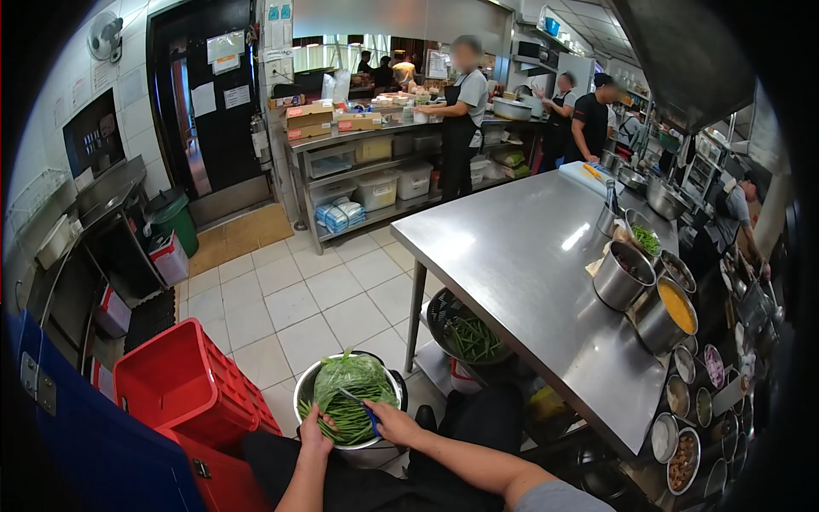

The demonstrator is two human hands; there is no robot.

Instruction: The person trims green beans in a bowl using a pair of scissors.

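From where I stand, I see a seated person bent to the work over a round, shiny metal bowl [397, 394], which is placed in front of the knees. In it lie the long, thin green beans [350, 424], and at its twelve o'clock side sits a crumpled, see-through plastic bag [352, 373] with something green inside. The right hand [394, 423], at four o'clock of the bowl, has its grip closed round the blue handle of what look like metal scissors [372, 419]; their blades point toward half past ten, over the beans and close to the bag. The left hand [316, 429], between seven and eight o'clock, has its fingers curled in at the beans, but I cannot tell if its grip really pinches any of them. In my judgement, the step in hand is the trimming of the beans, and the next cut would call for a steady left grip, bean ends brought to the blades, and fingertips and loose plastic well out of their way. At two o'clock from the bowl, below the edge of the long steel worktop [503, 247], a dark, perforated colander [441, 314] also holds green beans.
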